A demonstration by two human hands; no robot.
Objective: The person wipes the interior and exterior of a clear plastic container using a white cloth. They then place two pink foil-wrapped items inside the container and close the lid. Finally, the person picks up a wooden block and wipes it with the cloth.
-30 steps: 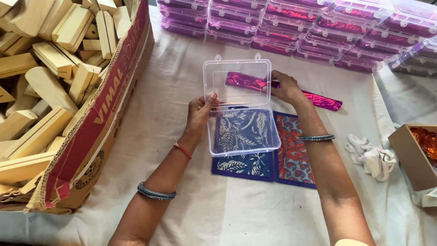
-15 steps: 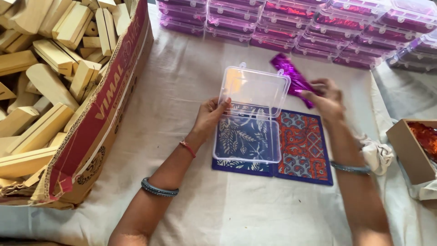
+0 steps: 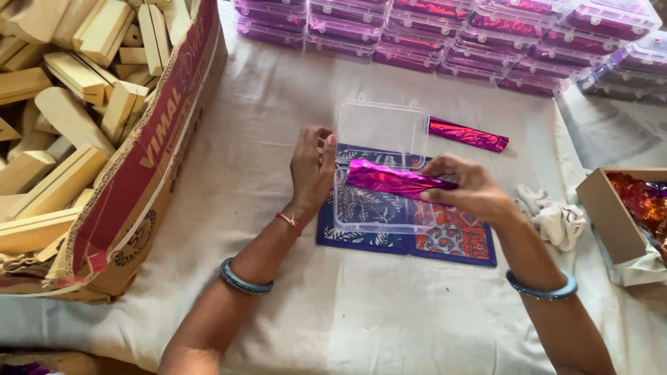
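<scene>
1. The step in hand looks like filling: the right hand (image 3: 472, 191) is clamped on one end of a shiny magenta foil-wrapped stick (image 3: 396, 179), holding it across the open clear plastic hinged box (image 3: 382, 187), just above the box's tray.
2. The left hand (image 3: 311, 167) rests flat against the box's left wall, fingers together, steadying it rather than gripping anything.
3. The next move, by my reckoning, calls for lowering the stick level into the tray and letting go without tipping the box (the lid stands upright at the back).
4. Counted: one open box, two foil sticks; the second magenta foil stick (image 3: 467, 135) lies on the white-cloth-covered tabletop (image 3: 389, 312) just right of the lid.
5. Under the box lie two patterned blue cards (image 3: 451, 243), side by side.
6. Behind the box are stacked rows of closed clear boxes (image 3: 445, 42) with magenta contents, too many to count surely.
7. Far left of the box sits one cardboard carton of wooden blocks (image 3: 76, 139).
</scene>
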